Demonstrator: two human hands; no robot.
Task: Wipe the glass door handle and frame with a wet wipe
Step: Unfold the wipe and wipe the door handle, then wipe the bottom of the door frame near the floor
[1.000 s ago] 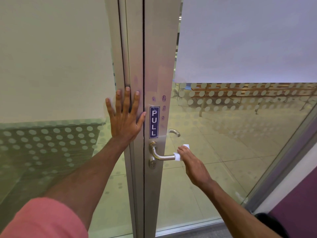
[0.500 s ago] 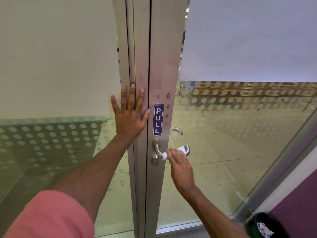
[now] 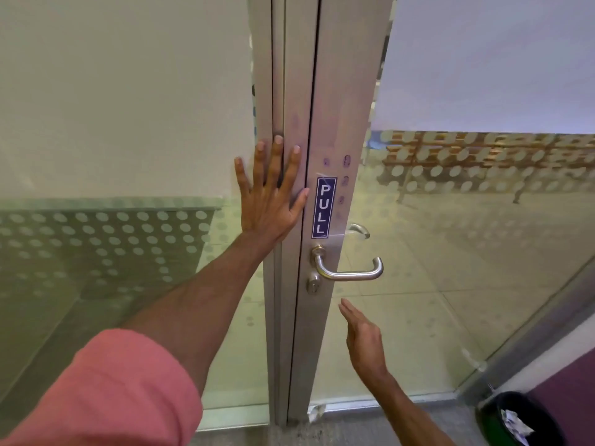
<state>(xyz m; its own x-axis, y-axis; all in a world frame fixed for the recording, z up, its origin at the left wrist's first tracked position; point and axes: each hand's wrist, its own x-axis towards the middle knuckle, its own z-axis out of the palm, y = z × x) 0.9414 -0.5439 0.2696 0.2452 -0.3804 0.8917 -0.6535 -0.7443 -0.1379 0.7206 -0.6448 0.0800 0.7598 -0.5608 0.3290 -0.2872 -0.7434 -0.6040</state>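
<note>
The silver lever handle (image 3: 349, 273) sticks out to the right from the aluminium door frame (image 3: 335, 107), under a blue PULL sticker (image 3: 323, 207). My left hand (image 3: 269, 201) lies flat with spread fingers on the frame's left post, just left of the sticker. My right hand (image 3: 362, 336) hovers below the handle, clear of it, fingers stretched out towards the frame. No wet wipe shows in that hand. A small white scrap (image 3: 317, 412) lies at the foot of the door; I cannot tell whether it is the wipe.
Glass panels with frosted dots (image 3: 106, 239) flank the frame on both sides. A second lever (image 3: 357, 230) shows through the glass on the far side. A black bin (image 3: 521, 420) with crumpled paper stands at the bottom right, next to a purple wall (image 3: 573, 375).
My right hand has left the handle and dropped below it, and the white wipe it pressed on the lever is no longer seen in it. My left hand stays on the frame.
</note>
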